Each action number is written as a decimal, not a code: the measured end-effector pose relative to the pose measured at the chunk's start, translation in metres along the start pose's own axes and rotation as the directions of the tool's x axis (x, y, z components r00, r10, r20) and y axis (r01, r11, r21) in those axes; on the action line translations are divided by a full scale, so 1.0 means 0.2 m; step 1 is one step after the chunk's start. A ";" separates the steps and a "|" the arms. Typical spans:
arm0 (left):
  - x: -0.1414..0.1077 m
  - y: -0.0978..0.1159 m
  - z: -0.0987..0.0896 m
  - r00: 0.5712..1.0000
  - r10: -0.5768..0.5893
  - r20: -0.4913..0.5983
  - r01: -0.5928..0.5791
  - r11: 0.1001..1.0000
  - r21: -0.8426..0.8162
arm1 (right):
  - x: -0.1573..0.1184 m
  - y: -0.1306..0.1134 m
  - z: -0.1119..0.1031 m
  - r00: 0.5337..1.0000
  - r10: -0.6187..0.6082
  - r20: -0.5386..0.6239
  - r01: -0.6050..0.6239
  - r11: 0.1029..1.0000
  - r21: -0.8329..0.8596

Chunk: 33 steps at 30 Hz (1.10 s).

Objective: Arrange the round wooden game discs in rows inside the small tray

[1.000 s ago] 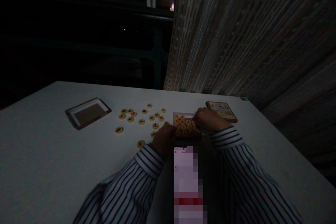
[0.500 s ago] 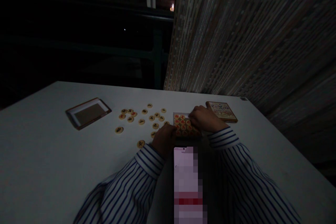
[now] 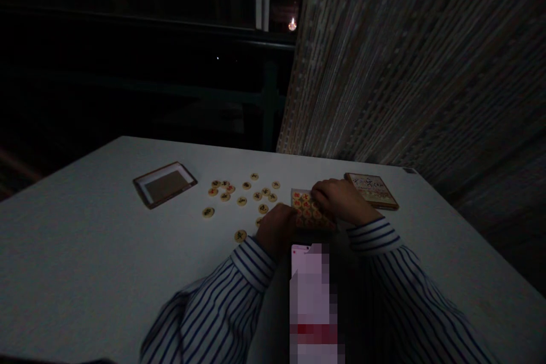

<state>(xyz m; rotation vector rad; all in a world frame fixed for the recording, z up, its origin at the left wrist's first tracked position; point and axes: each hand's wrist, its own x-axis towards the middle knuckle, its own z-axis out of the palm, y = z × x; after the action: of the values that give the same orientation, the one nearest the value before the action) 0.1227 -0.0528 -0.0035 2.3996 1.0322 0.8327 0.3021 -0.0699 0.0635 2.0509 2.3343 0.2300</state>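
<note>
A small open box (image 3: pixel 298 192) on the white table (image 3: pixel 85 261) holds rows of round wooden game pieces with red marks (image 3: pixel 305 209). My right hand (image 3: pixel 341 200) lies over the box's right half, fingers curled down onto the pieces; whether it grips one is hidden. My left hand (image 3: pixel 276 230) rests against the box's left near corner, fingers bent. Several loose round pieces with dark or red marks (image 3: pixel 242 200) lie scattered left of the box. Both arms wear striped sleeves.
A shallow box lid (image 3: pixel 164 183) lies at the left. A patterned flat box (image 3: pixel 372 190) sits just right of my right hand. A lit phone screen (image 3: pixel 313 301) hangs below my hands. A woven blind fills the right side; the room is dark.
My right hand slid a little leftward across the pieces in the box. My left hand stayed at the box's corner. The camera view shifted slightly.
</note>
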 end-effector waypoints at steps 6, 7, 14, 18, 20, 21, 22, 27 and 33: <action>0.00 0.05 -0.08 0.994 -0.037 -0.101 0.028 0.996 -0.090 | -0.02 -0.01 -0.04 0.999 0.028 -0.036 -0.027 0.999 0.017; 0.00 0.05 -0.09 0.992 -0.036 -0.118 0.023 0.994 -0.106 | -0.03 -0.01 -0.05 0.998 0.036 -0.047 -0.035 0.999 0.024; 0.01 -0.01 -0.26 0.984 -0.047 -0.171 0.029 0.994 -0.106 | -0.06 -0.01 -0.11 0.979 0.115 -0.168 -0.100 0.990 0.097; 0.04 -0.12 -0.40 0.964 -0.126 -0.234 0.116 0.992 -0.057 | -0.06 -0.01 -0.12 0.975 0.116 -0.189 -0.091 0.986 0.137; 0.05 -0.20 -0.45 0.946 -0.183 -0.267 0.181 0.983 -0.036 | -0.06 -0.02 -0.12 0.976 0.113 -0.187 -0.085 0.985 0.149; 0.05 -0.24 -0.48 0.938 -0.206 -0.280 0.206 0.978 -0.028 | -0.06 -0.02 -0.12 0.976 0.113 -0.184 -0.086 0.985 0.152; 0.05 -0.28 -0.50 0.934 -0.220 -0.282 0.223 0.975 -0.024 | -0.05 -0.03 -0.12 0.977 0.117 -0.181 -0.090 0.984 0.154; 0.02 -0.46 -0.57 0.901 -0.266 -0.343 0.293 0.956 0.028 | -0.04 -0.06 -0.11 0.981 0.092 -0.169 -0.067 0.987 0.145; -0.02 -0.59 -0.58 0.865 -0.315 -0.390 0.368 0.927 0.070 | -0.03 -0.11 -0.09 0.979 0.067 -0.191 -0.046 0.993 0.111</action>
<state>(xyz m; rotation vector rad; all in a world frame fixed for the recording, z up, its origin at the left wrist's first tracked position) -0.0171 0.0338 0.0156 2.1078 1.6610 1.1375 0.2791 -0.0796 0.0779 2.2416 2.4496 0.3293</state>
